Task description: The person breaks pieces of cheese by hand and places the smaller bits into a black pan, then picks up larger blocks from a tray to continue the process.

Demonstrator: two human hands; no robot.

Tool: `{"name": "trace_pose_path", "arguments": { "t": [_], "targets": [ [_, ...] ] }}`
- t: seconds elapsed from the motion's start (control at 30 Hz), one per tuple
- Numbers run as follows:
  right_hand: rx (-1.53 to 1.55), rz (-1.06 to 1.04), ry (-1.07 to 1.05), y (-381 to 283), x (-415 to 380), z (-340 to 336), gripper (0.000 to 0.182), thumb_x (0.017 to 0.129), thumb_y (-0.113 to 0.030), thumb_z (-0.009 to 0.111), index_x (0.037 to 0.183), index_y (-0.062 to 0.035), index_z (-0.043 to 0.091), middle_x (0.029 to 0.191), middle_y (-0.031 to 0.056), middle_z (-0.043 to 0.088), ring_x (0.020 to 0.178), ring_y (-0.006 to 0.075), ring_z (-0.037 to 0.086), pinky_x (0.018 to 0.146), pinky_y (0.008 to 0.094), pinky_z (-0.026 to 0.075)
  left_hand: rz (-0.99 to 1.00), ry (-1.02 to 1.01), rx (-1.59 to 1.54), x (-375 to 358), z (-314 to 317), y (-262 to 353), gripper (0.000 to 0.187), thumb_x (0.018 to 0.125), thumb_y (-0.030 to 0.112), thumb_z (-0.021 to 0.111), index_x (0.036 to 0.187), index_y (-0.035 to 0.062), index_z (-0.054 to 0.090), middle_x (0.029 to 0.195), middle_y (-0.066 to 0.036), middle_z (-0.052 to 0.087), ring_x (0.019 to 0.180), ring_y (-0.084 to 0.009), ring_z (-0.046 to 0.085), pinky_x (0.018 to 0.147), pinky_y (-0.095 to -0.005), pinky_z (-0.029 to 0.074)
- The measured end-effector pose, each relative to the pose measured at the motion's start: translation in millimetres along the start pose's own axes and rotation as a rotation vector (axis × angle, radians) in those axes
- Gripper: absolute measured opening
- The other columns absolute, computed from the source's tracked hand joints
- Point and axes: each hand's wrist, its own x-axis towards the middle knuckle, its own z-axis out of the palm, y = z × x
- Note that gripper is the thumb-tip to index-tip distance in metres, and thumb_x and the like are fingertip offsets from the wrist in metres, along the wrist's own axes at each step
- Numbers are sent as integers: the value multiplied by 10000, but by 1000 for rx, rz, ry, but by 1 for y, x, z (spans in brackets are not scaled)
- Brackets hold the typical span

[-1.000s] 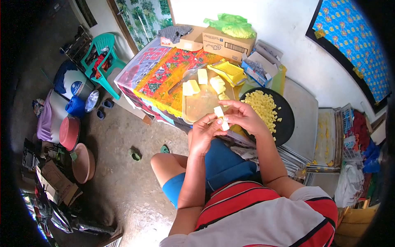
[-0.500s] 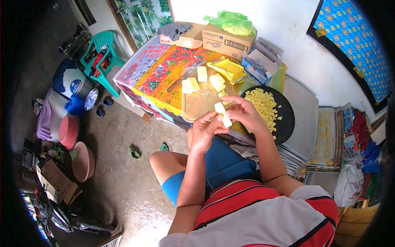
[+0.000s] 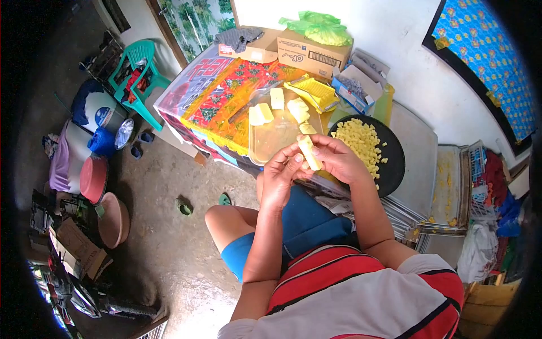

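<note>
My left hand (image 3: 279,175) and my right hand (image 3: 337,161) come together above my lap, both closed on a pale yellow stick-shaped piece (image 3: 309,151). It tilts between the fingertips, its lower end toward me. Just beyond my hands lies a clear tray (image 3: 262,148). On it rest thick pale blocks, including a left block (image 3: 261,114), an upright block (image 3: 276,99) and stacked slices (image 3: 297,110). A knife-like tool (image 3: 240,114) lies by the tray's left edge. Beside my right hand, small yellow cubes (image 3: 357,138) are heaped on a round black pan (image 3: 395,175).
A yellow ridged rack (image 3: 317,93) leans behind the blocks. Cardboard boxes (image 3: 313,53) and a green plastic bag (image 3: 317,28) stand at the table's back. Stacked metal trays (image 3: 415,147) are at right. A green chair (image 3: 138,79) and basins (image 3: 114,220) stand left.
The yellow piece has turned in my fingers and now shows as one longer stick. My fingers have shifted along it, with both hands staying in nearly the same place.
</note>
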Motion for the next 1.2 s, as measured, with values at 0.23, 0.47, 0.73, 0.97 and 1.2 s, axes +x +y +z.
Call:
{"name": "trace_pose_path", "arguments": {
  "t": [0.23,0.47,0.73,0.97,1.2],
  "targets": [
    [-21,-137,143,5,5,4,409,871,-86,629,1247,6,497,1059,62,603,952,131,589,812,256,488,36,43,56,-1,0,-3,346,882,88,614,1202,-16,533,1015,-98,621,784,-156,646,697,-294,571],
    [-124,-106,152,0,1,6,474,843,-64,651,1280,-4,479,990,48,607,926,122,595,816,251,483,-26,-33,104,-2,1,-2,346,859,62,638,1182,-13,540,964,-85,632,768,-137,641,705,-283,568],
    [-136,-114,51,-6,-3,5,571,812,-13,656,1334,-3,424,1070,88,579,969,146,591,836,270,484,-28,-50,69,-3,0,1,330,872,71,622,1176,-27,538,964,-94,644,771,-146,654,695,-287,577],
    [-184,-110,108,-4,-3,4,579,795,2,669,1327,-18,443,1057,84,590,955,139,595,834,269,488,-44,-1,-53,-1,0,1,324,901,131,600,1165,-47,539,963,-112,643,793,-161,653,698,-306,587],
    [-227,-103,96,-2,-2,3,567,784,6,676,1311,-21,467,1015,66,603,922,125,601,808,255,495,-3,12,124,6,-2,1,293,900,149,608,1119,-43,577,967,-113,647,824,-162,653,689,-295,592]
  ]
}}
